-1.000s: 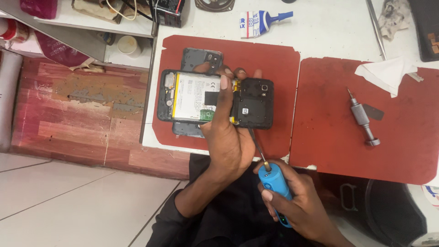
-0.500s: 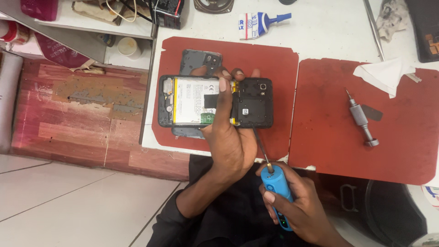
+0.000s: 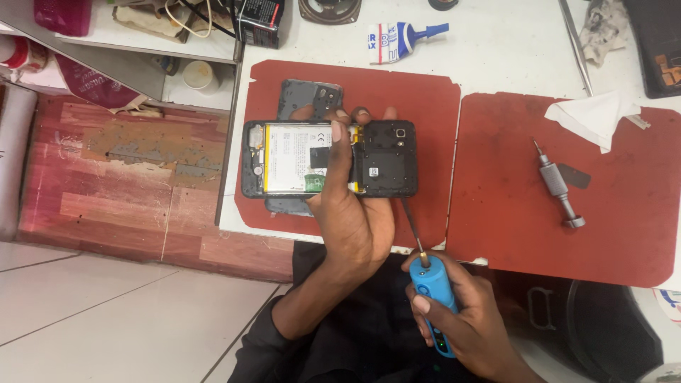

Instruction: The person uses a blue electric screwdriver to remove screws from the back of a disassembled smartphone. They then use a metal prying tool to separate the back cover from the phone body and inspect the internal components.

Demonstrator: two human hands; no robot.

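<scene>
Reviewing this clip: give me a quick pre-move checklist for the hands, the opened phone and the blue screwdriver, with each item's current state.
1. Left hand grips opened phone: ok.
2. Right hand holds blue screwdriver: ok.
3. Bit tip seated in a screw at the phone's lower edge: cannot tell.
4. Phone held over red mat: ok.
5. Back cover out from under the phone: not ok, partly beneath it.
6. Silver screwdriver apart on the other mat: ok.

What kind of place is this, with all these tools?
Probably a phone repair bench. The left hand holds an opened black phone with its white battery showing, the right hand holds a blue electric screwdriver, and a small silver metal screwdriver lies on a red work mat.
</scene>
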